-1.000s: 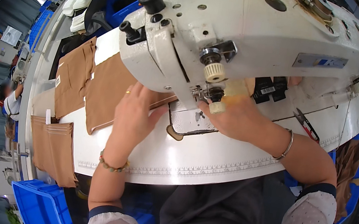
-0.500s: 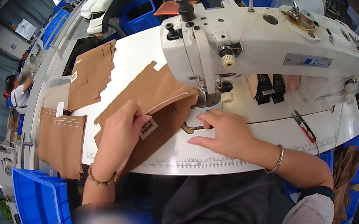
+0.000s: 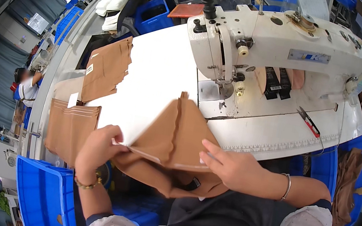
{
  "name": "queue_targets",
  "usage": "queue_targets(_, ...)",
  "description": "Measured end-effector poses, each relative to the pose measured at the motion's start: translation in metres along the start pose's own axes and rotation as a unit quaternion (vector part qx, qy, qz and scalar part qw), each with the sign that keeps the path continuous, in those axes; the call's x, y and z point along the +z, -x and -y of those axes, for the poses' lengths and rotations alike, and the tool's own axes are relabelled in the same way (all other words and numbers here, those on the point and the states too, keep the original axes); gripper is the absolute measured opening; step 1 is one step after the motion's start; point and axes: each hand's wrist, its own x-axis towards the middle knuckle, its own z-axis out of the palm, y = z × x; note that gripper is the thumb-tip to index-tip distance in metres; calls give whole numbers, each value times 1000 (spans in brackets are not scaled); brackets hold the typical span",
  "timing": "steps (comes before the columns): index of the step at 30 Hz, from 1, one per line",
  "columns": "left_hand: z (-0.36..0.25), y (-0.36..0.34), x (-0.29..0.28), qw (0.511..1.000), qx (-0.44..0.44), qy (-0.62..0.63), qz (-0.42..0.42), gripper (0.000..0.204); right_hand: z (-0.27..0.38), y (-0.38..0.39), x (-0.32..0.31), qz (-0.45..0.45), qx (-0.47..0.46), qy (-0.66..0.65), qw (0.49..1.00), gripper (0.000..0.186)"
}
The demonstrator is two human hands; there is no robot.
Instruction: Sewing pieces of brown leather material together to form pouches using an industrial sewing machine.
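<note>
white sewing bench point(image 3: 157, 85) carries a brown fabric piece point(image 3: 173, 147) over its near edge; left hand point(image 3: 97, 147) pinches its left side, right hand point(image 3: 229, 168) presses it flat-fingered. behind stands the sewing machine point(image 3: 286, 49); stacked brown pieces point(image 3: 105, 68) lie left.

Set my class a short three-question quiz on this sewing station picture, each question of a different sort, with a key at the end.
1. True or false: the brown fabric piece lies under the needle of the white sewing machine.
2. Which hand grips the fabric's near left edge? A) left hand B) right hand C) neither
3. Fill in: the red-handled snips lie on the white table to the ______ of the needle.

Key
1. False: both hands hold it at the table's near edge, clear of the needle.
2. A; the right hand rests flat on the fabric's right side.
3. Right.
</note>
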Motion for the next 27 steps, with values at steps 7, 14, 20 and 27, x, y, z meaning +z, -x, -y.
queue_targets(7, -48, -52, 81, 985, 17, 68, -155, 50, 21, 23, 16, 92, -42, 123, 987, 35)
queue_targets(14, -59, -44, 91, 930, -5, 362, -64, 20, -6, 3, -12, -65, 37, -73, 995, 43)
queue_targets(20, -66, -36, 81, 896, 103, 429, -45, 12, -35, -51, 11, -112, 216, -482, 842, 55)
queue_targets(27, -63, -22, 62, 796, 42, 604, -25, 19, -23, -58, -25, 0, 255, -565, 785, 56)
